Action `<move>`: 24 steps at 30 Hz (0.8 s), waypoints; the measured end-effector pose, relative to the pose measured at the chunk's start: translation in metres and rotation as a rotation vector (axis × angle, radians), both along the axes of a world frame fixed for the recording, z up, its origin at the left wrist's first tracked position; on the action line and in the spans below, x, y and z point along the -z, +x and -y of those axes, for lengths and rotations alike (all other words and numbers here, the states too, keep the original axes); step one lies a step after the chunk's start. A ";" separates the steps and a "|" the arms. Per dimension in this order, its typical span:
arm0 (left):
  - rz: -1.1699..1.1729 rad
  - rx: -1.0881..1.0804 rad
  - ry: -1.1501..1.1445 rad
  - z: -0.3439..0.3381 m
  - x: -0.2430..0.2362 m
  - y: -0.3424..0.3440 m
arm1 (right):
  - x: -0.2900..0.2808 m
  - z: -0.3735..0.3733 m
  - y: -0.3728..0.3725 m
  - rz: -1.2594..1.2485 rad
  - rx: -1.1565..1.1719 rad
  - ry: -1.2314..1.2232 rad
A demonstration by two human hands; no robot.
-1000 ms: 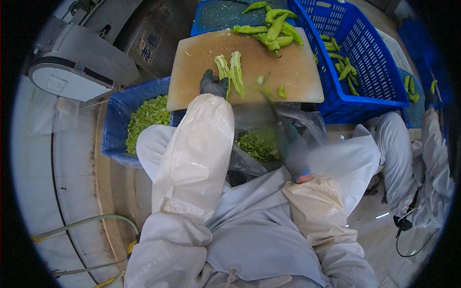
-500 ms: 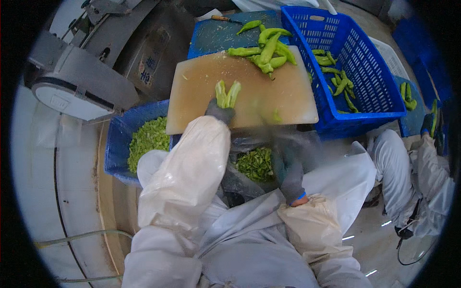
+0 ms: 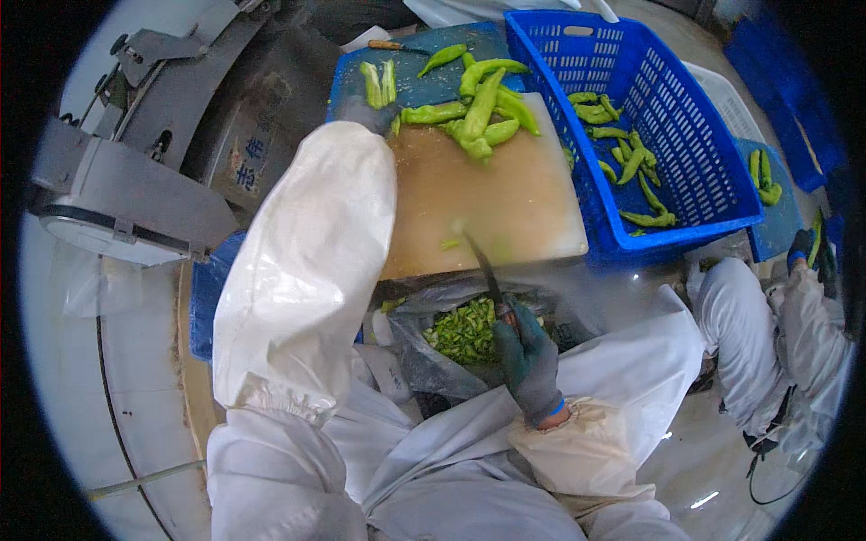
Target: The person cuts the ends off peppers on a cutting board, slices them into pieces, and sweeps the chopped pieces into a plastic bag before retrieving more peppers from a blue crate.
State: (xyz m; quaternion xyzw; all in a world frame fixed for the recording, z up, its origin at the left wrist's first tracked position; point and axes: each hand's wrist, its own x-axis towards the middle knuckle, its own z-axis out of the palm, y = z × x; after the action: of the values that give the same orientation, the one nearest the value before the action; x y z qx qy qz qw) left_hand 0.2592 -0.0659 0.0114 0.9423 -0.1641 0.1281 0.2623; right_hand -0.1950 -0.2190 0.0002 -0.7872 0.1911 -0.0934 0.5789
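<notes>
My left hand (image 3: 368,115), gloved in grey, is closed on a split green pepper (image 3: 380,86) over the blue board (image 3: 410,59) at the far left. The pepper's two pale-edged halves stick up beyond the fingers. A small knife (image 3: 487,272) is gripped in my gloved right hand (image 3: 529,362), its blade pointing away to the near edge of the white cutting board (image 3: 487,198). Small green scraps lie by its tip. Whole green peppers (image 3: 483,113) are heaped across the board's far edge. Below my right hand, green trimmings (image 3: 462,332) fill a plastic bag.
A blue crate (image 3: 667,126) with some peppers stands right of the boards. Another wooden-handled knife (image 3: 397,47) lies on the blue board. Grey machinery (image 3: 126,171) is at the left, above a blue bin (image 3: 206,302) half hidden by my sleeve. A co-worker's hand (image 3: 800,248) shows far right.
My left hand has carried the split pepper from the white board away to the far blue board. My right hand, blurred before, now shows the knife clearly, by the board's near edge.
</notes>
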 end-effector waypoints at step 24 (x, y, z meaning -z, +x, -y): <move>-0.779 0.075 -1.141 0.045 0.005 -0.219 | 0.031 0.011 -0.005 0.175 0.262 0.153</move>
State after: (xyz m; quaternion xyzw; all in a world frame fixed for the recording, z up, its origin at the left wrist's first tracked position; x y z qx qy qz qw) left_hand 0.0401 -0.1107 0.0064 0.6281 0.0026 -0.1624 0.7610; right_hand -0.1997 -0.2296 -0.0304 -0.6980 0.2475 -0.2215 0.6344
